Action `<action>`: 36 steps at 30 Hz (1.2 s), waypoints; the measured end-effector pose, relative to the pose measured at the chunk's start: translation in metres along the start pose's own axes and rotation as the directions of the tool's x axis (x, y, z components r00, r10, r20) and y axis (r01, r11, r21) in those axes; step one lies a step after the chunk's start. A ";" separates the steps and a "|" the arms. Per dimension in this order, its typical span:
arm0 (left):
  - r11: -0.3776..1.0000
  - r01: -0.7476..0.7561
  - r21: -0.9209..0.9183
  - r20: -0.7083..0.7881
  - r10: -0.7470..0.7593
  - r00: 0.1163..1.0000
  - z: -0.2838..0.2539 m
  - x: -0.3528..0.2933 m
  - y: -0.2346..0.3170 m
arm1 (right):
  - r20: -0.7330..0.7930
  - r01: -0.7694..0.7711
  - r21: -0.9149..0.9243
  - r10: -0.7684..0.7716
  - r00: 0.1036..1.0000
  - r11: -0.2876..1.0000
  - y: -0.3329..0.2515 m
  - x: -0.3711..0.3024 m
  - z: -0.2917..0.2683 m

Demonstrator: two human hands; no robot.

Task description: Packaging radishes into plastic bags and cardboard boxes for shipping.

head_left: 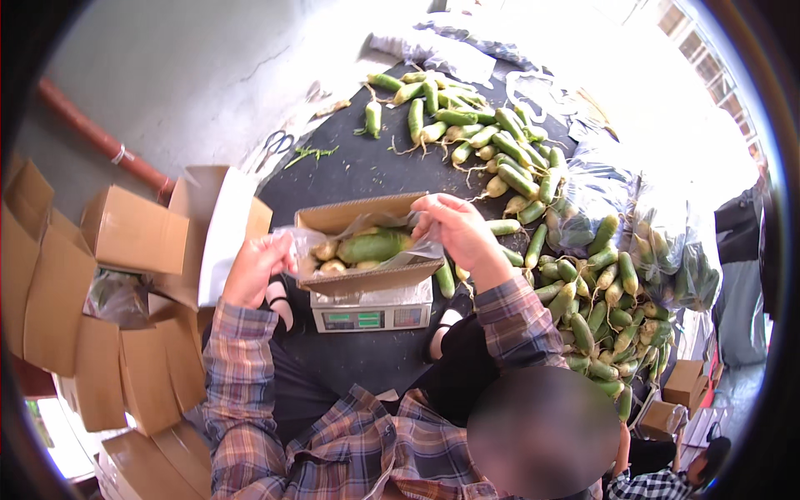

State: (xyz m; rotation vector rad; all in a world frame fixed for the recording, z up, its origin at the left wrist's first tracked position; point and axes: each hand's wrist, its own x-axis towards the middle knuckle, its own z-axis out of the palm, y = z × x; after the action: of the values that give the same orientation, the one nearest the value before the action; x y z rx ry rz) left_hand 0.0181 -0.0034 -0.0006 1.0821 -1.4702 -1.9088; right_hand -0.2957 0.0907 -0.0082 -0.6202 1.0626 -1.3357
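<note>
At the near edge of the black mat [358,167], between plaid-sleeved forearms, a small weighing scale [372,310] sits with an open cardboard box [367,242] on its platform; inside the box lies a clear plastic bag [392,250] lining it, filled with green-and-white radishes [371,247]; the left hand [257,268] has its fingers closed, pinching the bag's left edge just beside the box's left wall; the right hand [457,229] has its fingers curled shut on the bag's upper right edge, above the box's right corner (the bag film is stretched between the two hands). To the person's left, stacks of folded cardboard boxes [125,242] stand close together; to the right, a heap of loose radishes [596,312] runs along the mat beside bulging clear sacks [658,242] of more; farther off, another spread of radishes [467,125] lies across the mat; a pair of scissors [273,143] rests at the mat's far left edge, well apart from both hands.
</note>
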 end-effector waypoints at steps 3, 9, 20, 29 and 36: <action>0.995 -0.072 -0.068 0.087 0.078 0.993 0.016 0.002 0.004 | -0.036 0.014 0.080 -0.011 0.999 0.997 -0.003 0.001 0.007; 0.965 -0.238 -0.112 0.099 0.249 0.963 0.039 0.009 0.017 | 0.018 0.023 0.119 -0.025 1.000 0.993 -0.009 0.000 0.040; 0.850 -0.403 0.340 0.185 0.360 0.915 0.060 0.023 0.013 | 0.193 0.101 -0.080 -0.084 0.978 0.992 0.041 0.022 0.076; 0.986 -0.100 -0.136 0.071 0.111 0.991 0.095 0.034 0.006 | 0.114 0.022 -0.104 -0.010 0.993 0.994 0.046 0.014 0.088; 0.430 -0.343 0.835 0.106 0.486 0.868 0.115 0.023 0.016 | 0.186 0.033 0.148 -0.060 0.981 0.988 0.046 0.021 0.063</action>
State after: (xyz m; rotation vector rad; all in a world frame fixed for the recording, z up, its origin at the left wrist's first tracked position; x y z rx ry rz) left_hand -0.0909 0.0381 0.0198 1.0204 -2.3751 -0.6691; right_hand -0.2213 0.0663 -0.0263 -0.6530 0.7939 -1.3520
